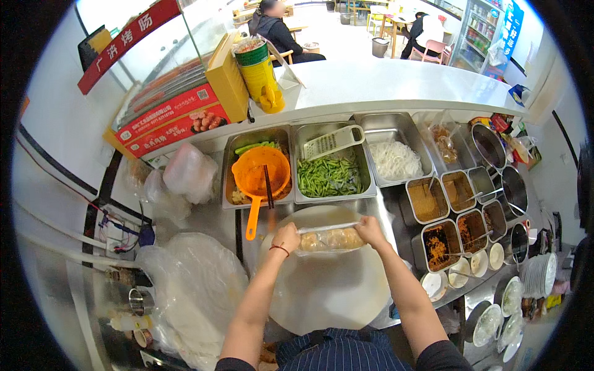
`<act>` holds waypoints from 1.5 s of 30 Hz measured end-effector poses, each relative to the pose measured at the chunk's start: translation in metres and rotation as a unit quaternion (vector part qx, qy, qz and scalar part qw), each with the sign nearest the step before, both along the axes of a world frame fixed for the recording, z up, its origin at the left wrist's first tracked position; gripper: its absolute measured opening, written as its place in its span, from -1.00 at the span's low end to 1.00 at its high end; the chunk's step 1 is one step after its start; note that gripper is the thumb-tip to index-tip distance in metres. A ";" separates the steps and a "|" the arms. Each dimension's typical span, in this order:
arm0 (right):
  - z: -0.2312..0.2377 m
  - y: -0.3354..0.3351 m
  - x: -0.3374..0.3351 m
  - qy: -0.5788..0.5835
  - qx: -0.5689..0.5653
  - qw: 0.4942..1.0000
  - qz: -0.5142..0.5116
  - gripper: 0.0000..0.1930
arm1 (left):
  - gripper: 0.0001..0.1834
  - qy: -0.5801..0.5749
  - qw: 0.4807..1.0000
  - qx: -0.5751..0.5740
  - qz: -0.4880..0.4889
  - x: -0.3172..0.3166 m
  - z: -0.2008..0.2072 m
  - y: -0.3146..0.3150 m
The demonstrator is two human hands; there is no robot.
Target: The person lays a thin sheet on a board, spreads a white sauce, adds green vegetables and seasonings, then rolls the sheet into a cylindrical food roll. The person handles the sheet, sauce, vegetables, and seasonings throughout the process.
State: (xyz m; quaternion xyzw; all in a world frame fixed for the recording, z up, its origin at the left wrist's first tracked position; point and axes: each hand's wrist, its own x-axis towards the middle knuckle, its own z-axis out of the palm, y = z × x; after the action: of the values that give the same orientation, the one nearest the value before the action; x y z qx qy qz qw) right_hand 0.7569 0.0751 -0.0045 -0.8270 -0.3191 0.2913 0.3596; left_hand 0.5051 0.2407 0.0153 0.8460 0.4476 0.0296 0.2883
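A filled roll [330, 238] in a thin translucent wrapper lies across the far part of a round white board [322, 290]. My left hand [286, 238] grips its left end and my right hand [370, 230] grips its right end, fingers curled over the wrapper. A red cord circles my left wrist. Pale chunks of filling show through the wrapper between the two hands.
Steel trays behind the board hold an orange strainer [260, 173] with chopsticks, green beans [329, 176] under a white grater, and white noodles [395, 159]. Small sauce tins [448, 210] and stacked bowls [495, 309] stand at the right. Plastic bags [192, 284] lie at the left. People sit beyond the counter.
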 end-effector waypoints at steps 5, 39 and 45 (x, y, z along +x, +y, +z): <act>0.052 -0.051 -0.015 -0.094 -0.162 0.967 0.172 -0.77 | -0.76 0.067 0.986 -0.118 -0.092 -0.036 0.051 -0.038; 0.027 -0.145 -0.078 -0.262 0.098 0.907 0.316 -0.87 | -0.75 -0.205 0.975 -0.054 -0.066 -0.045 -0.006 -0.156; 0.022 -0.089 -0.049 -0.061 -0.064 0.979 0.183 -0.80 | -0.73 -0.125 0.973 -0.191 0.034 -0.019 -0.061 -0.130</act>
State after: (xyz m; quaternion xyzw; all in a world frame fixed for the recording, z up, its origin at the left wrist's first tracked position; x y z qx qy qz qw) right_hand 0.7084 -0.0142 0.0172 -0.7921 -0.4671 0.3212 0.2265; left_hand 0.4863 0.1104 -0.0461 0.7493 0.4335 0.0593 0.4971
